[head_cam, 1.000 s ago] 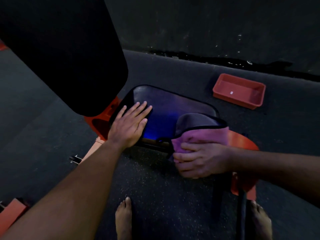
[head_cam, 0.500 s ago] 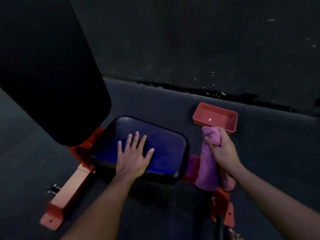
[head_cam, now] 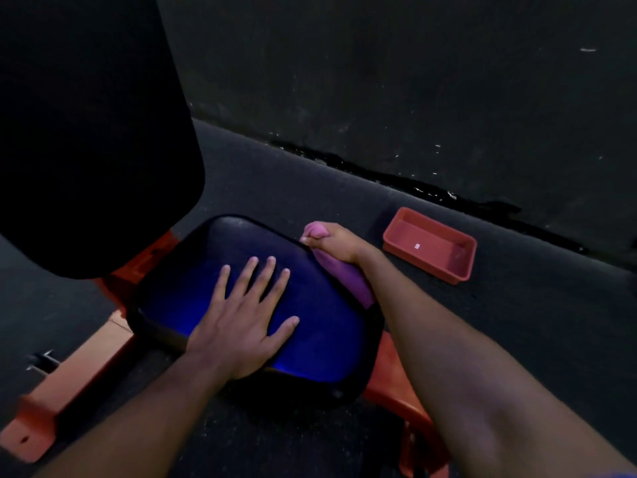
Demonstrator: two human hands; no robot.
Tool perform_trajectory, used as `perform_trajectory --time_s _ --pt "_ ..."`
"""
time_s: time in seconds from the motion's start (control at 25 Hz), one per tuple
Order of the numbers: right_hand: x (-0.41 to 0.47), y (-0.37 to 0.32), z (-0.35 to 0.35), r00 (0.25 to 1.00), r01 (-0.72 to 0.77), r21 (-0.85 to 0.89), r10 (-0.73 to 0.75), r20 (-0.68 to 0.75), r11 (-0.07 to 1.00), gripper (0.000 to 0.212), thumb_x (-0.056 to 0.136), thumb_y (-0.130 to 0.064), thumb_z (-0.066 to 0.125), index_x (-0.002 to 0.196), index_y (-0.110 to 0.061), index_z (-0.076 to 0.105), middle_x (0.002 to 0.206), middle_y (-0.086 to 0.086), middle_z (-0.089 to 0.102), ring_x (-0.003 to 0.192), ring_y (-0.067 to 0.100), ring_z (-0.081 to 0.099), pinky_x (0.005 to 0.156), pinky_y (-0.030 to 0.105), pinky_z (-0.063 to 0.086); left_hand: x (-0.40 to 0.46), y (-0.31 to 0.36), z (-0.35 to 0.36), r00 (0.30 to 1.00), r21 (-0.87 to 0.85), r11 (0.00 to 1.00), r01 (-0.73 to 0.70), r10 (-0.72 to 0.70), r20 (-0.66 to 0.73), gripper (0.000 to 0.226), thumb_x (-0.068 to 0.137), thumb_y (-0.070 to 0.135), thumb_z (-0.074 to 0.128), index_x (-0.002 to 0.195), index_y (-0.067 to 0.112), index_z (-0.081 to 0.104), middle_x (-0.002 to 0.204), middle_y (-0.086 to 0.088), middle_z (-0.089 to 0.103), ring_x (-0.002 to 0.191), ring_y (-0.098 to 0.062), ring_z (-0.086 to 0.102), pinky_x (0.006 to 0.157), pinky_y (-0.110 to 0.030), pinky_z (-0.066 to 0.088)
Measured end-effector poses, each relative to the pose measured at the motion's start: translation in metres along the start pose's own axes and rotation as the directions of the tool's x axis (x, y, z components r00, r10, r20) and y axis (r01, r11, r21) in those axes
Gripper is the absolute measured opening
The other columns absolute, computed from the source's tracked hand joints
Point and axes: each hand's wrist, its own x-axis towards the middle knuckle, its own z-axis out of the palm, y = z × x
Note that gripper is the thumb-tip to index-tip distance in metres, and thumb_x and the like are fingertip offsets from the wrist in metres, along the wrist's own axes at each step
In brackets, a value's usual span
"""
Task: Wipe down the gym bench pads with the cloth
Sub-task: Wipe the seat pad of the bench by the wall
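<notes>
Two hands on task: left hand (head_cam: 241, 326) flat, fingers spread, pressing seat pad (head_cam: 320, 326); right hand (head_cam: 336, 243) fisted around pink cloth (head_cam: 348, 277) at pad's far right edge, near red tray (head_cam: 463, 270).

Red plastic tray (head_cam: 430, 246) on dark floor (head_cam: 310, 188), near a dark wall (head_cam: 379, 81)
</notes>
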Motion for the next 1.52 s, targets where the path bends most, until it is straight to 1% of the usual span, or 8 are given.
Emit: perform_trajectory --time_s 0.2,0.32,0.48,0.64,0.88,1.0,1.4,1.52 --pt "-0.060 0.042 -0.012 0.996 0.087 0.065 -0.086 -0.018 0.994 0.020 0.103 -0.014 0.058 0.120 -0.014 0.069 0.123 -0.010 0.065 0.119 -0.001 0.059 0.105 0.015 0.040 -0.002 0.000 -0.001 1.000 -0.029 1.000 0.001 -0.001 -0.008 0.084 0.091 0.075 -0.003 0.160 0.032 -0.021 0.168 0.002 -0.030 0.155 -0.020 -0.030 0.125 -0.055 -0.018" --pt "-0.073 0.059 -0.009 0.996 0.065 0.146 -0.056 -0.068 0.987 0.014 0.101 -0.014 0.060 0.111 -0.009 0.069 0.117 -0.002 0.070 0.117 0.007 0.063 0.105 0.026 0.045 -0.001 -0.001 0.001 1.000 -0.032 0.999 -0.003 0.002 -0.025 0.082 0.096 0.074 0.002 0.161 0.031 -0.023 0.167 0.002 -0.033 0.154 -0.020 -0.032 0.125 -0.056 -0.018" --pt "-0.010 -0.003 -0.004 0.995 0.095 -0.150 -0.091 0.036 0.984 0.016 0.105 -0.029 0.053 0.107 -0.021 0.067 0.117 -0.002 0.063 0.113 0.017 0.059 0.109 0.045 0.043 0.000 -0.002 0.003 0.999 -0.040 0.999 -0.023 0.022 -0.036 0.083 0.095 0.074 0.002 0.163 0.031 -0.018 0.168 0.002 -0.030 0.155 -0.021 -0.029 0.125 -0.056 -0.017" --pt "-0.029 0.014 -0.002 0.989 0.145 -0.154 -0.148 -0.012 0.978 0.016 0.098 -0.045 0.053 0.110 -0.050 0.061 0.125 -0.015 0.062 0.121 0.011 0.059 0.110 0.038 0.043 0.001 -0.001 -0.004 1.000 -0.044 0.999 -0.006 0.006 0.009 0.083 0.095 0.075 0.003 0.161 0.032 -0.022 0.167 0.002 -0.033 0.155 -0.022 -0.030 0.125 -0.056 -0.017" --pt "0.003 -0.020 -0.008 0.994 0.106 -0.124 -0.102 0.037 0.987 0.018 0.102 -0.020 0.061 0.116 -0.023 0.071 0.115 -0.013 0.065 0.114 0.008 0.061 0.108 0.030 0.042 -0.007 -0.071 -0.023 0.989 -0.142 0.980 -0.141 0.144 0.014 0.073 0.103 0.069 0.021 0.165 0.038 0.000 0.172 0.013 -0.013 0.158 -0.005 -0.012 0.127 -0.034 -0.009" --pt "0.060 -0.043 0.021 0.991 0.130 -0.150 -0.126 0.037 0.980 0.018 0.106 -0.024 0.054 0.112 -0.015 0.068 0.118 0.002 0.065 0.112 0.016 0.059 0.104 0.032 0.042 -0.009 -0.093 -0.010 0.986 -0.054 0.988 -0.148 0.143 -0.085 0.073 0.100 0.071 0.010 0.163 0.040 -0.007 0.171 0.013 -0.017 0.157 -0.006 -0.017 0.129 -0.045 -0.010" --pt "0.110 -0.094 0.057 0.989 0.146 -0.261 -0.148 0.011 0.954 0.029 0.091 -0.058 0.055 0.111 -0.042 0.066 0.119 -0.015 0.066 0.115 0.013 0.061 0.108 0.042 0.044 -0.008 -0.094 -0.006 0.983 -0.062 0.981 -0.183 0.181 -0.033 0.073 0.102 0.070 0.015 0.163 0.041 -0.011 0.169 0.014 -0.023 0.156 -0.006 -0.022 0.128 -0.048 -0.013" --pt "0.058 -0.047 0.030 0.984 0.171 -0.286 -0.176 0.011 0.943 0.023 0.103 -0.040 0.054 0.121 -0.033 0.066 0.124 -0.012 0.061 0.121 0.014 0.058 0.112 0.040 0.040 -0.010 -0.093 -0.004 0.982 -0.051 0.981 -0.185 0.183 -0.047 0.072 0.102 0.068 0.016 0.163 0.039 -0.009 0.170 0.014 -0.019 0.157 -0.006 -0.018 0.128 -0.047 -0.012"
